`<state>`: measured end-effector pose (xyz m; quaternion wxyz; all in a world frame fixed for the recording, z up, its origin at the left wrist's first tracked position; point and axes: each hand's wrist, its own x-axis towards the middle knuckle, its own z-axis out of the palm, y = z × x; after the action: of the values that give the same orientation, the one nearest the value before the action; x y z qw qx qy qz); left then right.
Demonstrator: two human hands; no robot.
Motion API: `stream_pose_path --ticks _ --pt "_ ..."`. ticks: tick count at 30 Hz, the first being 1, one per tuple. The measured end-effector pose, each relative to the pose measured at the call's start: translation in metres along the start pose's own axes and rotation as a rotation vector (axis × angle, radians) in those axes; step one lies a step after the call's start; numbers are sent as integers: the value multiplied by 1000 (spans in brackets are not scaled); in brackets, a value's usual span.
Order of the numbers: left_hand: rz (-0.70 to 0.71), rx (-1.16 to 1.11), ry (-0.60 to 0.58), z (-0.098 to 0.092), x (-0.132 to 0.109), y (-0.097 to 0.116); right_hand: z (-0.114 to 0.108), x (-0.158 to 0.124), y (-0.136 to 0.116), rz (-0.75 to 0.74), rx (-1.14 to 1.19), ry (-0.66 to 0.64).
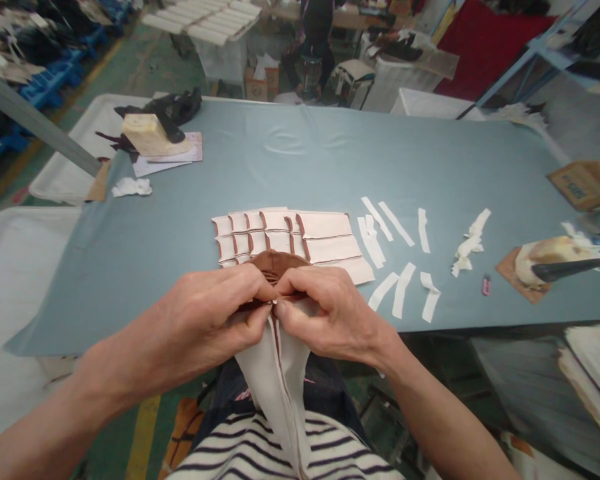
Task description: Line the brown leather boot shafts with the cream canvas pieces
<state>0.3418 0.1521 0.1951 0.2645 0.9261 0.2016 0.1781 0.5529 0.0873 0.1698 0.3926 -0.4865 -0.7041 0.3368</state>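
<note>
My left hand [207, 313] and my right hand [325, 310] meet at the near edge of a grey-blue table [300, 160]. Both pinch one brown-and-cream leather piece [276, 267]; its brown top bulges above my fingers and its cream flaps [277, 380] hang down toward my striped shirt. Just beyond my hands lies a fanned stack of cream leather pieces with brown edges [290, 237]. Right of the stack, several white tape strips [400, 257] are scattered on the table.
A brush resting on a brown pad [550, 263] and a small pink object [486, 285] lie at the right. A cardboard box [583, 183] sits far right. At the far left are a foam block [147, 133], papers and dark scraps. White trays border the left side. A person stands beyond the table.
</note>
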Motion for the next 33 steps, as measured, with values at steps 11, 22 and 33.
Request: stream_pose_path --ticks 11,22,33 --pt "277 228 91 15 -18 -31 27 1 11 393 478 2" --pt "314 148 96 14 -18 -40 21 10 13 469 626 -84" --pt "-59 -268 -24 -13 -2 -25 5 11 1 -67 99 20"
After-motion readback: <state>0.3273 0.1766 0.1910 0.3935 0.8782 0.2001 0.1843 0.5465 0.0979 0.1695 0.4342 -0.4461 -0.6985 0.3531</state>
